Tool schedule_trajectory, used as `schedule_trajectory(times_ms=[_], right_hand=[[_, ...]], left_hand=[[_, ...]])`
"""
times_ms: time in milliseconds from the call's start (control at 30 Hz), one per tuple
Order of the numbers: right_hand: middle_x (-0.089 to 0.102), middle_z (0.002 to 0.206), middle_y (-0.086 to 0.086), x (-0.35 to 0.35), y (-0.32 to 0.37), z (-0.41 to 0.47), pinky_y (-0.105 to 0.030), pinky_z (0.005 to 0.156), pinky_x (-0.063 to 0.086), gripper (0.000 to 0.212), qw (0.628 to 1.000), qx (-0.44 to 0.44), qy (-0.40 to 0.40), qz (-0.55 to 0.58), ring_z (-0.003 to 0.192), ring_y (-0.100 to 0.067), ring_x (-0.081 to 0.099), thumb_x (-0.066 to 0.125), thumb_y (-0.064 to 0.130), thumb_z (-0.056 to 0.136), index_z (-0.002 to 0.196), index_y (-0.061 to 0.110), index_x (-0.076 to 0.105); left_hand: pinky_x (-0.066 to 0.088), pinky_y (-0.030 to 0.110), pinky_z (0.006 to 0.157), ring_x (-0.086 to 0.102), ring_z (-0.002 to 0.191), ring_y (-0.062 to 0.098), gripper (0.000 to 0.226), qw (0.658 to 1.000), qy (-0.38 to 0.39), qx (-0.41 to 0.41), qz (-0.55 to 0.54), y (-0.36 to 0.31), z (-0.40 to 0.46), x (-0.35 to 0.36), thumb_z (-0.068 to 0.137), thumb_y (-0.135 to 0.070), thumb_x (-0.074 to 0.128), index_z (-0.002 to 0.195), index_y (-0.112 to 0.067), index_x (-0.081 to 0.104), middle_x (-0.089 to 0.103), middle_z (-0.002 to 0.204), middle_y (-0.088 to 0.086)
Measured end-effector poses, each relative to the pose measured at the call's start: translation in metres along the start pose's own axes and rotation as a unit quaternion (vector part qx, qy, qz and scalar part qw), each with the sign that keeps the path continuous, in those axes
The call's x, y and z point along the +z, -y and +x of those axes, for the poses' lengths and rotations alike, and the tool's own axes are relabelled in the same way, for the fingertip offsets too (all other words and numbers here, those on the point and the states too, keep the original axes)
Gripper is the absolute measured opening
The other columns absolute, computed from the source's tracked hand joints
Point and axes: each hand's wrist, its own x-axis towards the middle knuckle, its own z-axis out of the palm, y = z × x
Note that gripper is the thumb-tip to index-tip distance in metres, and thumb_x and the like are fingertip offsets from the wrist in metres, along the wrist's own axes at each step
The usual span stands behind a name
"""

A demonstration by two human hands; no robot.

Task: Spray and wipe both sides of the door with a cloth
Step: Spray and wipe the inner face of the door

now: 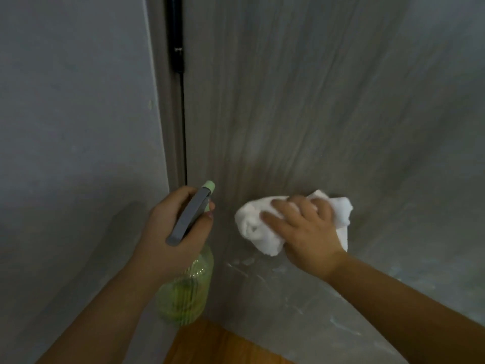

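Observation:
A grey wood-grain door fills the middle and right of the head view. My right hand presses a crumpled white cloth against the door's lower part, fingers spread over it. My left hand grips a green translucent spray bottle by its grey trigger head, the pale green nozzle pointing up toward the door. Whitish wet streaks show on the door below the cloth.
A grey wall stands to the left. The door frame and a dark hinge run down the gap between wall and door. A strip of orange wooden floor shows at the bottom.

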Motion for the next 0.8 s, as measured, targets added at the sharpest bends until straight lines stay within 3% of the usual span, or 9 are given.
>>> schedule_trajectory(times_ms=[100, 200, 267, 400, 533, 633, 800], right_hand=[[0.059, 0.124, -0.012, -0.045, -0.024, 0.002, -0.048, 0.083, 0.037, 0.055, 0.989, 0.129, -0.069, 0.034, 0.105, -0.033, 0.046, 0.051, 0.033, 0.07, 0.125, 0.027, 0.05], [0.056, 0.125, -0.017, -0.089, -0.058, -0.007, -0.047, 0.085, 0.036, 0.054, 0.968, 0.208, -0.137, 0.038, 0.105, -0.036, 0.046, 0.053, 0.024, 0.073, 0.127, 0.022, 0.051], [0.055, 0.125, -0.019, -0.107, -0.078, -0.02, -0.048, 0.087, 0.035, 0.05, 0.959, 0.231, -0.161, 0.023, 0.106, -0.041, 0.049, 0.056, 0.02, 0.077, 0.128, 0.018, 0.053], [0.055, 0.126, -0.017, -0.119, -0.103, -0.052, -0.053, 0.088, 0.035, 0.046, 0.959, 0.235, -0.157, -0.023, 0.107, -0.043, 0.051, 0.055, 0.022, 0.084, 0.13, 0.021, 0.048], [0.051, 0.13, -0.017, -0.117, -0.121, -0.085, -0.054, 0.091, 0.033, 0.049, 0.964, 0.225, -0.131, -0.059, 0.109, -0.043, 0.047, 0.057, 0.022, 0.085, 0.133, 0.022, 0.042], [0.051, 0.128, -0.018, -0.112, -0.129, -0.096, -0.056, 0.091, 0.034, 0.046, 0.969, 0.198, -0.125, -0.08, 0.109, -0.039, 0.042, 0.054, 0.024, 0.089, 0.133, 0.022, 0.042], [0.05, 0.126, -0.017, -0.107, -0.132, -0.096, -0.057, 0.088, 0.037, 0.048, 0.968, 0.193, -0.14, -0.076, 0.109, -0.037, 0.04, 0.058, 0.026, 0.088, 0.133, 0.023, 0.042]], left_hand=[[0.049, 0.036, 0.063, 0.059, 0.071, 0.025, 0.014, 1.0, 0.019, 0.001, 0.01, -0.008, -0.009, 0.008, 0.078, -0.028, 0.058, 0.091, -0.024, 0.061, 0.064, 0.082, 0.005], [0.042, 0.03, 0.05, 0.051, 0.057, 0.026, 0.008, 0.997, 0.066, 0.009, 0.026, -0.017, -0.019, 0.023, 0.082, -0.024, 0.059, 0.088, -0.019, 0.062, 0.06, 0.074, 0.011], [0.037, 0.019, 0.047, 0.043, 0.046, 0.015, 0.003, 0.994, 0.102, 0.012, 0.035, -0.023, -0.027, 0.035, 0.088, -0.013, 0.061, 0.088, -0.015, 0.062, 0.054, 0.069, 0.01], [0.037, 0.017, 0.049, 0.045, 0.049, 0.011, 0.008, 0.986, 0.155, 0.024, 0.056, -0.035, -0.044, 0.056, 0.086, -0.021, 0.058, 0.088, -0.016, 0.063, 0.055, 0.066, 0.003], [0.035, 0.03, 0.056, 0.042, 0.056, 0.03, 0.007, 0.98, 0.181, 0.02, 0.078, -0.045, -0.061, 0.075, 0.09, -0.009, 0.058, 0.085, -0.004, 0.059, 0.05, 0.07, 0.017], [0.032, 0.032, 0.056, 0.035, 0.053, 0.019, 0.014, 0.978, 0.19, 0.001, 0.082, -0.052, -0.071, 0.085, 0.086, -0.016, 0.057, 0.078, -0.006, 0.054, 0.041, 0.063, 0.008], [0.032, 0.031, 0.054, 0.034, 0.053, 0.022, 0.016, 0.98, 0.173, -0.002, 0.094, -0.058, -0.083, 0.092, 0.089, -0.013, 0.06, 0.076, -0.006, 0.052, 0.042, 0.064, 0.011]])
